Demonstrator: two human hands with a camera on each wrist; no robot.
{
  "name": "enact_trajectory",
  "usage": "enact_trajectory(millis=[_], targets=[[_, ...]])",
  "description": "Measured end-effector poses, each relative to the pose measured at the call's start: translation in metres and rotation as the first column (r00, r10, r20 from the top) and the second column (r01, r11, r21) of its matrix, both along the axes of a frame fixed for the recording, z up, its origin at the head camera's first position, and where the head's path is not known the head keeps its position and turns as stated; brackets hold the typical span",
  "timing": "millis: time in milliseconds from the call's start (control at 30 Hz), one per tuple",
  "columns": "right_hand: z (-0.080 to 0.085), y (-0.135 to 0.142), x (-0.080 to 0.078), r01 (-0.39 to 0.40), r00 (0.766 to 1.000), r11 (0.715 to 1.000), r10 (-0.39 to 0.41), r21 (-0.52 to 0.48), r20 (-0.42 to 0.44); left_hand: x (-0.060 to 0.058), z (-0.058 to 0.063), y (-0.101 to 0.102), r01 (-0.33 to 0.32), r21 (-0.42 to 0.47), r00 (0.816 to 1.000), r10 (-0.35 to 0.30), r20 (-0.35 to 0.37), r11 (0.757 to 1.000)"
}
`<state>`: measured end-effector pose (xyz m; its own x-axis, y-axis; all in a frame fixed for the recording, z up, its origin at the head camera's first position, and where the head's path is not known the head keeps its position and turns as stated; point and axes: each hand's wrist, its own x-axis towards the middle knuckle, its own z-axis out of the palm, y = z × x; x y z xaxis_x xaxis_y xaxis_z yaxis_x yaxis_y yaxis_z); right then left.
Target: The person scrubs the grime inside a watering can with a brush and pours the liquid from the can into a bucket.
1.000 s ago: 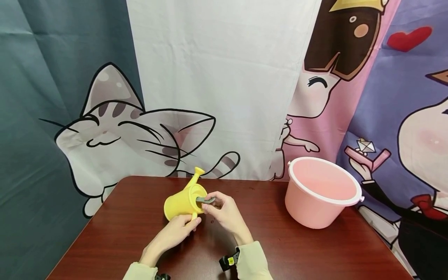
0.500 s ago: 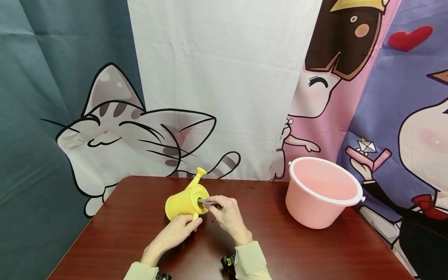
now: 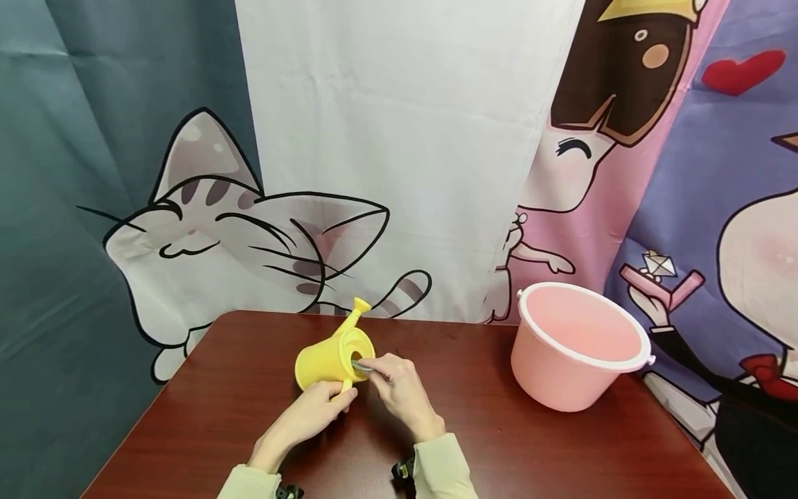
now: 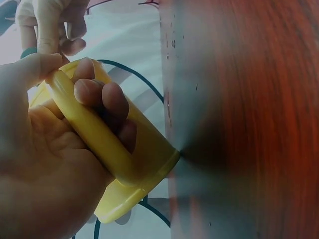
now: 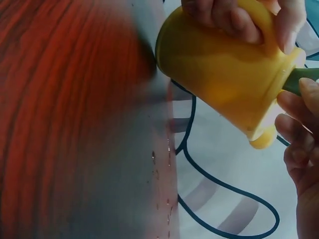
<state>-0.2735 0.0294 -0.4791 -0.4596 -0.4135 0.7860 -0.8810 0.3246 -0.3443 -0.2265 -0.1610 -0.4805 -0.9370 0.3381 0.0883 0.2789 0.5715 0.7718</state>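
A yellow watering can (image 3: 319, 365) is tilted over the table, spout up and back, its open mouth toward the right. My left hand (image 3: 310, 414) grips its handle (image 4: 82, 119), with fingers curled through the loop in the left wrist view. At the mouth, my right hand (image 3: 402, 389) pinches the end of a slim grey-green stick-like handle (image 5: 300, 79) between thumb and fingers. The other end of this handle goes inside the can and is hidden, so I cannot tell what kind of tool it is.
A pink bucket (image 3: 551, 374) with a white rim stands at the right on the brown wooden table (image 3: 206, 409). Behind the table hangs a cloth backdrop (image 3: 405, 138) with cartoon figures. Small drops (image 5: 153, 155) dot the tabletop near the can.
My right hand has shifted slightly down, and the grey-green handle sits deeper in the can's mouth, with less of it showing. The left hand keeps its grip on the can nearly still.
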Motion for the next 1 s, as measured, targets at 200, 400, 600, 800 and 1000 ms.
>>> enact_trajectory(millis=[200,400,600,800,1000], targets=[[0.011,0.003,0.001,0.009,0.999,1.0,-0.008,0.021,-0.039,-0.001,0.001,-0.001,-0.002,-0.012,1.0,0.002,-0.004,1.0],[0.018,0.008,0.003,0.031,0.999,0.999,-0.03,0.024,-0.032,-0.001,0.002,0.0,0.005,-0.016,1.0,-0.005,-0.007,1.0],[0.026,0.013,0.005,0.038,0.999,0.999,-0.038,0.011,-0.003,-0.001,0.002,-0.001,0.013,-0.008,1.0,-0.013,0.008,1.0],[0.033,0.016,0.007,0.036,0.999,0.999,-0.036,0.009,-0.012,-0.001,0.002,0.0,0.009,-0.008,1.0,-0.009,0.021,1.0],[0.031,0.016,0.006,0.066,0.998,0.998,-0.066,0.012,0.005,-0.001,0.001,0.001,0.015,-0.005,1.0,-0.014,0.016,1.0]])
